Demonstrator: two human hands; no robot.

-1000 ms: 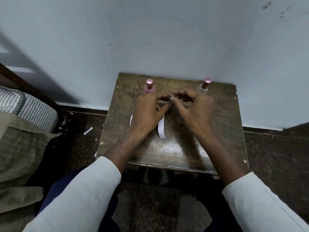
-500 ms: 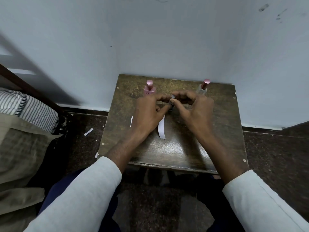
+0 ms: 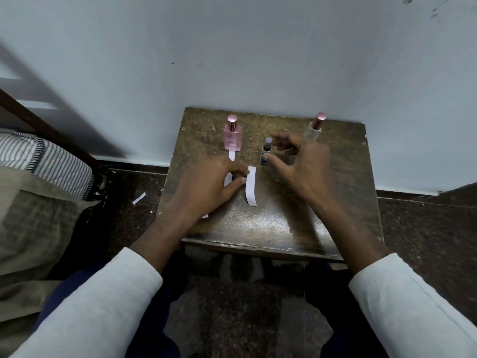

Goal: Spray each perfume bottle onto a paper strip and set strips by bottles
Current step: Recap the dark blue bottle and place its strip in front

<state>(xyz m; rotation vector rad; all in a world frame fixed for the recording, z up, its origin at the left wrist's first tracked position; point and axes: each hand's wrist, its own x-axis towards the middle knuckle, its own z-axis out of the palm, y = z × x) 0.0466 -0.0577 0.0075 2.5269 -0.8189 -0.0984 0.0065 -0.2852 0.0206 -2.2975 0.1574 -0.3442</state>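
Three perfume bottles stand on the small wooden table (image 3: 260, 223). At the back left is a pink bottle (image 3: 233, 136) with a white strip (image 3: 231, 155) lying in front of it. In the middle stands a small dark bottle (image 3: 267, 150), and at the back right a clear bottle with a pink cap (image 3: 315, 127). My left hand (image 3: 211, 188) pinches the left edge of a white paper strip (image 3: 251, 187) lying on the table. Another strip (image 3: 227, 180) pokes out from under its fingers. My right hand (image 3: 302, 161) hovers with spread fingers just right of the dark bottle and holds nothing.
The table stands against a pale wall in a corner. A scrap of paper (image 3: 139, 198) lies on the dark floor to the left. A striped cushion (image 3: 38, 161) and beige cloth fill the left side.
Both hands were together around the small dark bottle. Now they have parted: the right has let go and drawn back, the left has dropped to the strip.
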